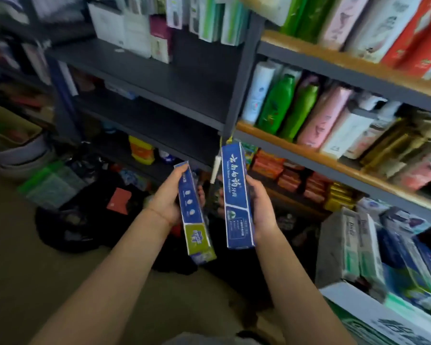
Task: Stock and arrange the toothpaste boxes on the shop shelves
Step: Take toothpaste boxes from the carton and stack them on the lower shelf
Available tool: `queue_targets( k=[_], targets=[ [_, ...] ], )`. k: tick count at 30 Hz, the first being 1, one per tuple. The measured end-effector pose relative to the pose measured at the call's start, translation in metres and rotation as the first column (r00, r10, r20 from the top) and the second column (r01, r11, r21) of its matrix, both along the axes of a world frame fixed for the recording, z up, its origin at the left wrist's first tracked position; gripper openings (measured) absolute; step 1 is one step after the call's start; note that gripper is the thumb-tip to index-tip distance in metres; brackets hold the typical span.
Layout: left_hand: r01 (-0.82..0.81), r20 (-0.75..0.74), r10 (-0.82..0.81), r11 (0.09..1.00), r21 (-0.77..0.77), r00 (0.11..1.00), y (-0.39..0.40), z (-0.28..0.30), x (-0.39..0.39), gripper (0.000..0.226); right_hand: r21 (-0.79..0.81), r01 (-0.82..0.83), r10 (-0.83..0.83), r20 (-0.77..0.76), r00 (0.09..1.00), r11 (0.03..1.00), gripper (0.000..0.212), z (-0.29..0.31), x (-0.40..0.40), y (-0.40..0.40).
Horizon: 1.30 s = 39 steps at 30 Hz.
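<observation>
Fingers of the left hand (166,202) are curled round a blue box (193,215) with a green lower end; the thumb is laid along its upper left edge, and the fingertips are seen just past its right side. A second blue box (237,197), printed with white script, is gripped by the right hand (261,207), whose fingers are mostly hidden behind the carton, only the thumb side being shown. Both boxes are held upright and slightly tilted, near each other but apart, in front of the dark shelves (159,78). They are long, narrow cardboard cartons with glossy faces; the lower end of the left one is blurred. To the right, wood-edged shelves (334,150) are filled with green bottles (276,105), pink packs and red and yellow bars. More boxes (358,247) are stacked at lower right, cut off by the frame. Dark bags on the floor (18,270) are hard to make out.
</observation>
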<state>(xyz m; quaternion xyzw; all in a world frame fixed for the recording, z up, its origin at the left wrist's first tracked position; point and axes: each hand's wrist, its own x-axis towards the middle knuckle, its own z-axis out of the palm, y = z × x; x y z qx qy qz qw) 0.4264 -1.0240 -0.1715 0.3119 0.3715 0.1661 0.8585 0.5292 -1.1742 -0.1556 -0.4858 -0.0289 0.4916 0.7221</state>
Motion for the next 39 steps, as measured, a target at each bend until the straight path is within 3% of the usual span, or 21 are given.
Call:
queue_targets(
  k=[4, 8, 9, 12, 13, 17, 22, 26, 34, 36, 39],
  targets=[
    [-0.068, 0.022, 0.068, 0.998, 0.008, 0.997, 0.067, -0.003, -0.04, 0.017, -0.117, -0.201, 0.21, 0.066, 0.976, 0.973, 0.051, 0.002, -0.031, 0.077],
    [-0.108, 0.034, 0.106, 0.993, 0.042, 0.994, 0.129, -0.006, -0.057, 0.019, -0.229, -0.32, 0.35, 0.105, 0.931, 0.919, 0.023, -0.007, -0.037, 0.148],
    [-0.127, 0.04, 0.125, 0.99, 0.054, 0.991, 0.143, -0.009, -0.057, 0.022, -0.249, -0.325, 0.361, 0.113, 0.926, 0.912, 0.027, -0.011, -0.037, 0.166],
    [-0.118, 0.035, 0.117, 0.993, 0.021, 0.993, 0.185, -0.02, -0.049, 0.038, -0.294, -0.349, 0.403, 0.151, 0.903, 0.89, 0.074, -0.028, -0.033, 0.223],
    [-0.118, 0.015, 0.118, 0.993, 0.011, 0.993, 0.2, -0.025, -0.044, 0.042, -0.29, -0.364, 0.422, 0.171, 0.89, 0.885, 0.076, -0.034, -0.03, 0.242],
    [-0.13, -0.073, 0.128, 0.991, -0.017, 0.989, 0.259, -0.038, -0.026, 0.05, -0.33, -0.372, 0.469, 0.294, 0.833, 0.868, 0.029, -0.045, -0.01, 0.312],
    [-0.118, -0.217, 0.109, 0.993, -0.03, 0.97, 0.322, -0.061, 0.001, 0.047, -0.409, -0.392, 0.555, 0.448, 0.701, 0.824, 0.018, -0.061, 0.016, 0.379],
    [-0.043, -0.27, 0.036, 0.999, -0.018, 0.962, 0.349, -0.083, 0.017, 0.027, -0.493, -0.393, 0.625, 0.52, 0.582, 0.776, 0.016, -0.073, 0.031, 0.409],
    [-0.074, -0.261, 0.049, 0.994, -0.086, 0.964, 0.418, -0.121, 0.033, 0.061, -0.566, -0.389, 0.671, 0.464, 0.578, 0.727, 0.037, -0.092, 0.036, 0.445],
    [-0.046, -0.256, 0.017, 0.993, -0.108, 0.966, 0.436, -0.126, 0.039, 0.059, -0.589, -0.346, 0.661, 0.483, 0.574, 0.73, 0.047, -0.095, 0.033, 0.455],
    [0.026, -0.219, -0.057, 0.99, -0.14, 0.974, 0.461, -0.127, 0.046, 0.051, -0.577, -0.288, 0.573, 0.403, 0.713, 0.764, 0.048, -0.099, 0.029, 0.476]
  ],
)
